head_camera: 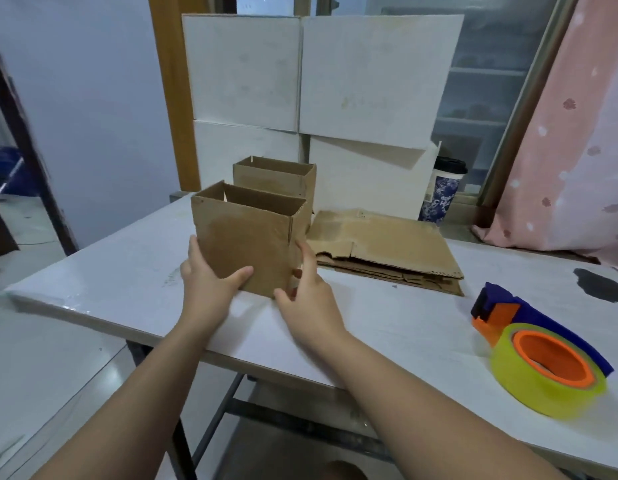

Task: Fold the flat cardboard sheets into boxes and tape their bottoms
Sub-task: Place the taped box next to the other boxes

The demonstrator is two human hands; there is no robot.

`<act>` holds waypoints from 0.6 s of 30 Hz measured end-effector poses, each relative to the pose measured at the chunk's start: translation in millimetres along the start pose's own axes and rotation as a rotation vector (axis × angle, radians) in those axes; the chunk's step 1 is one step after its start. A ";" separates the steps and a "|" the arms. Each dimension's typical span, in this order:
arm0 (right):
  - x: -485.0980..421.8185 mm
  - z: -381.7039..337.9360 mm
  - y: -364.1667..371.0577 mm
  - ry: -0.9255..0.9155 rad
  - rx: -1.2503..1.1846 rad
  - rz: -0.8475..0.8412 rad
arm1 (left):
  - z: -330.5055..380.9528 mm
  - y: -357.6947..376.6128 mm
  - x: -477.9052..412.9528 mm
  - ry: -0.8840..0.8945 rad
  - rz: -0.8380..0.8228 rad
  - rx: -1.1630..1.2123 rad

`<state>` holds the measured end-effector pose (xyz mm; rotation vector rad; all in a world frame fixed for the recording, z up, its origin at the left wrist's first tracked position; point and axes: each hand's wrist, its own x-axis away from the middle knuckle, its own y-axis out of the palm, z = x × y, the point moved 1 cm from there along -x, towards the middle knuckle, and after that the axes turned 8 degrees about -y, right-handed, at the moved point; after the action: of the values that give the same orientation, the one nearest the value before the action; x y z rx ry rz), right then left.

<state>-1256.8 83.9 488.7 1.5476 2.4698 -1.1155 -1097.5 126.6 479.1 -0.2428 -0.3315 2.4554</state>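
Tabletop [110,282] carried all items. Flat cardboard sheets [387,244] lay stacked just right of the grip. Open box [245,244] stood upright within the grip, second box [276,178] just behind. Tape dispenser [543,351] sat well right. Left hand [210,275] clasped the box's lower left corner; right hand [307,289] pinched its lower right corner.

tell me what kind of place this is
Probably a home room used for packing: a pink patterned curtain, a brown cardboard box on a white table, and a yellow tape roll in a blue-and-orange dispenser.
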 end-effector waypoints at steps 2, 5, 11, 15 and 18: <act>-13.1 -2.0 10.9 0.001 -0.003 -0.008 | 0.6 3.7 -15.6 0.000 -0.004 0.036; -31.6 0.3 20.3 0.013 0.011 0.040 | 0.9 9.7 -39.0 0.010 -0.007 0.017; -57.4 17.4 26.5 -0.055 0.131 -0.049 | 4.6 30.5 -68.4 0.009 0.024 -0.084; -58.6 25.9 30.4 -0.011 0.193 -0.110 | 3.4 41.6 -69.8 0.062 0.079 -0.196; -57.8 26.8 30.5 -0.032 0.248 -0.088 | 3.5 41.8 -68.5 0.068 0.086 -0.213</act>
<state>-1212.4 31.2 473.3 1.4728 2.4793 -1.4985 -1069.2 51.5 476.4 -0.4379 -0.5639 2.4895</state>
